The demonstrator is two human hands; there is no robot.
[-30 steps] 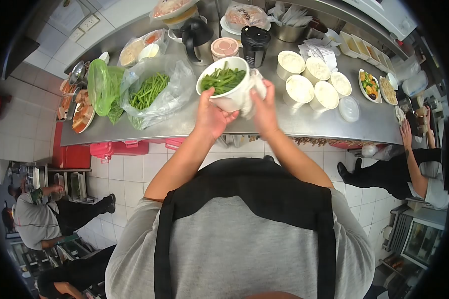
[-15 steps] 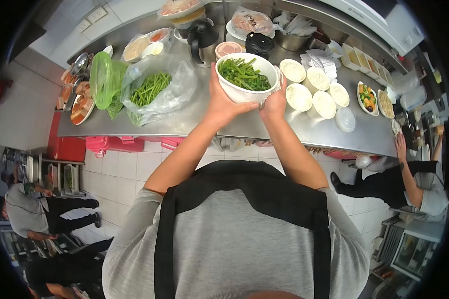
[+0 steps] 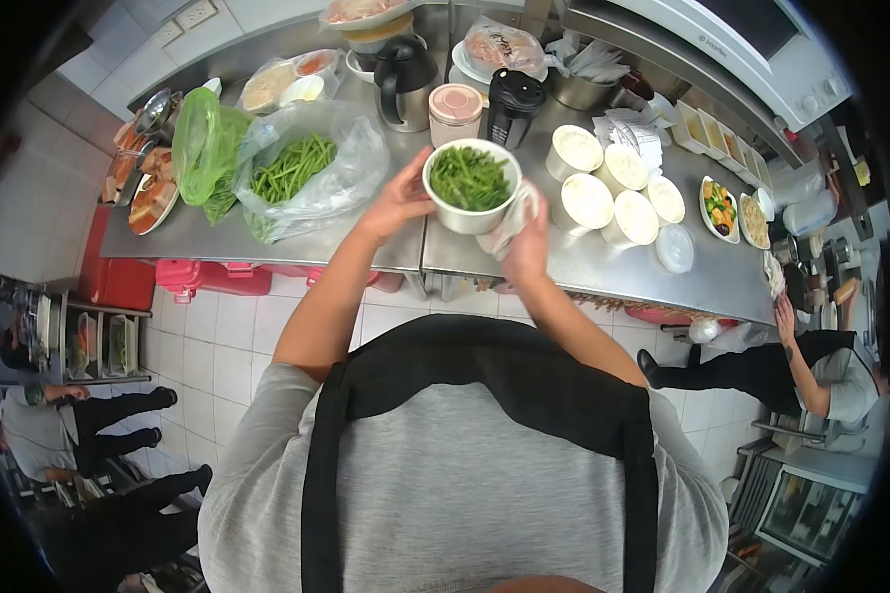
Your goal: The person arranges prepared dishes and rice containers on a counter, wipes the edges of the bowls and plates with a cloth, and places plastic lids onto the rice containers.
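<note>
A white bowl (image 3: 452,219) of cut green vegetables (image 3: 471,180) is between my two hands over the counter's front part. My left hand (image 3: 400,201) is at its left side, thumb and fingers curved against the wall. My right hand (image 3: 529,237) is closed on a whitish cloth (image 3: 500,238), which lies against the bowl's right side. To the left, a clear plastic bag (image 3: 361,183) stands open around green stalks (image 3: 295,170). Behind the bowl are a pinkish lidded cup (image 3: 456,111) and a black tumbler (image 3: 514,107).
Several white tubs (image 3: 587,202) and a round lid (image 3: 674,248) stand to the right. A steel jug (image 3: 403,84) is behind the bag. Two filled dishes (image 3: 719,210) are farther right. A co-worker (image 3: 811,371) stands at the right; others (image 3: 44,425) are at the left.
The bowl has turned and now looks rounder and smaller. My left hand has shifted left to its side. The cloth in my right hand now shows clearly at the bowl's right.
</note>
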